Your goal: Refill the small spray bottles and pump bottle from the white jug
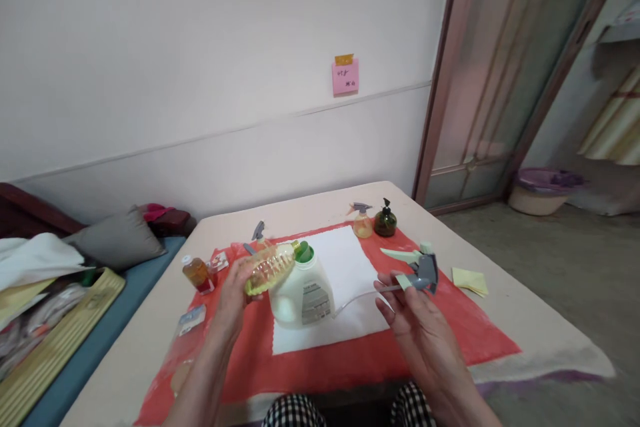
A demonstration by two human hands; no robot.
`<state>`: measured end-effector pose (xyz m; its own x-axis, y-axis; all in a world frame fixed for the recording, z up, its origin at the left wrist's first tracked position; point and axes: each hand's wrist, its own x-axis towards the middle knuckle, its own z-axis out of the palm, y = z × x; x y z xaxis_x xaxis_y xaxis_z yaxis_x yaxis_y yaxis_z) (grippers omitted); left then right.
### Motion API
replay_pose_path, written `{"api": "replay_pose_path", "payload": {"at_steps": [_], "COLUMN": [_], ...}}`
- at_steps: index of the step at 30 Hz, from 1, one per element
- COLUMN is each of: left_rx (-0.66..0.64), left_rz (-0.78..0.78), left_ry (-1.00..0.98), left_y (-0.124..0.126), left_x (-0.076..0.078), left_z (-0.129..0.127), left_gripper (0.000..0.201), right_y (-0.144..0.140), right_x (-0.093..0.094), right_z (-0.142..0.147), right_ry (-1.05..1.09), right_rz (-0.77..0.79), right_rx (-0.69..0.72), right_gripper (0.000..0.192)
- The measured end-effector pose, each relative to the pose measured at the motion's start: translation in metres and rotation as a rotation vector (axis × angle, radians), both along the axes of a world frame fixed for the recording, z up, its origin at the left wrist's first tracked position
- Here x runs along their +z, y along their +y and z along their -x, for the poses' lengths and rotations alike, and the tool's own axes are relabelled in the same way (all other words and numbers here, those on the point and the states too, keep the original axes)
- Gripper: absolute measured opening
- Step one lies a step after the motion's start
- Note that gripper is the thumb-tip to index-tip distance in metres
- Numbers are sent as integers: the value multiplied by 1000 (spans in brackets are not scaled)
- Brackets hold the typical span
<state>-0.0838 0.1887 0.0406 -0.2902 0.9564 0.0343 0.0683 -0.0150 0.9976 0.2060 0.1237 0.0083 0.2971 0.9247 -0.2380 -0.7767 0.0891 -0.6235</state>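
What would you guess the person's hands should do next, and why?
Probably bring the grey trigger sprayer head in the right hand over to the clear ribbed bottle of yellow liquid tilted in the left hand: the bottle's neck looks uncapped, and the sprayer's thin tube hangs free.

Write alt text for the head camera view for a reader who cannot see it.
A person's left hand tilts a clear bottle of yellow liquid over a white jug with a green cap, while the right hand holds a grey and green spray trigger head with its tube. They sit over a red mat on a table.
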Motion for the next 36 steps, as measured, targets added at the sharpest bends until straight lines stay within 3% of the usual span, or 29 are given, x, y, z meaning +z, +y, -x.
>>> {"api": "replay_pose_path", "payload": {"at_steps": [4,8,13,17,25,36], "left_rx": [-93,-106,-67,-47,-132,-147], "left_rz": [40,21,-41,-67,-134,-158], "left_ry": [119,387,610,752,712,816], "left_y": [14,22,31,33,41,42], "left_x": [7,30,61,77,82,88], "left_z": [13,18,8,-4,-12,-20], "left_gripper": [52,56,74,80,85,75], "right_y": [-2,-2,-2,-3,-4,3], "right_x": [-4,-7,-7,-8,-9,7], "right_z": [-2,-3,-2,-2,-4,1], "right_ry": [-31,-52,-43,-31,-15,19], "right_rz": [13,19,35,17,-23,-84], "right_rx": [10,3,-7,-8,-32,-84], "right_gripper": [37,38,41,38,35,32]}}
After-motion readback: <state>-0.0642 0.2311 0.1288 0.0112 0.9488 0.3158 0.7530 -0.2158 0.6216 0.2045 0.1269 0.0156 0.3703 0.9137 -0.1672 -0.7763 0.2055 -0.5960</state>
